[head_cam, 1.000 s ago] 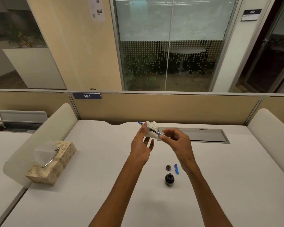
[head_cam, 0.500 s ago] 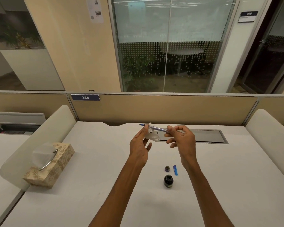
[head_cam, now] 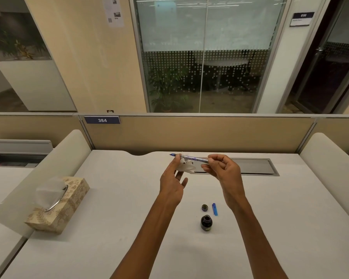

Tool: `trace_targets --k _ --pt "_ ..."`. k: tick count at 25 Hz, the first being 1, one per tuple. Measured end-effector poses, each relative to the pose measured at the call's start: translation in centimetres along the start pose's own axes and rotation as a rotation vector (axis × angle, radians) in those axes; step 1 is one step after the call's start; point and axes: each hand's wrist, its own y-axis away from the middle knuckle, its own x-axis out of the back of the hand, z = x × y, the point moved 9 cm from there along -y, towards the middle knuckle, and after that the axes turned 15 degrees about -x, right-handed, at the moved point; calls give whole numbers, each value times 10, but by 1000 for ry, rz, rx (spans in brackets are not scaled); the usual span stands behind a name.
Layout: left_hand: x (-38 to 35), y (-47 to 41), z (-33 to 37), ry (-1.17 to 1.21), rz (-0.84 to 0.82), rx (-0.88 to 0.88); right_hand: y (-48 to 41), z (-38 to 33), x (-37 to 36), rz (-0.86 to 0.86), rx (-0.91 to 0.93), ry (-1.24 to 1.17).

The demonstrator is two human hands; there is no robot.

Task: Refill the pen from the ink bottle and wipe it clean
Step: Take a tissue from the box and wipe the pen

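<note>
Above white desk (head_cam: 129,208), both hands raised, pen (head_cam: 191,158) level between them.

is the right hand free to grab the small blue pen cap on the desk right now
Probably not yet: the right hand is pinching the clear blue pen. The small blue pen cap lies uncovered beside the dark glass ink bottle, so the path looks clear once the pen is released.

Desk (head_cam: 129,208) open; only ink bottle (head_cam: 206,223), bottle cap (head_cam: 204,207), pen cap (head_cam: 214,209) between forearms.
</note>
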Motion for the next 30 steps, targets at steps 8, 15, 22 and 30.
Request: trace_targets --k 8,15,22,30 --pt "-10 -6 -2 56 -62 90 -6 -6 0 219 55 345" --pt "-5 -8 1 31 -4 31 -9 2 1 72 17 242" --pt "-8 -8 -3 4 22 8 -13 1 -4 101 -23 356" --pt "-9 -1 -4 -33 38 -29 -14 8 -3 241 -36 384"
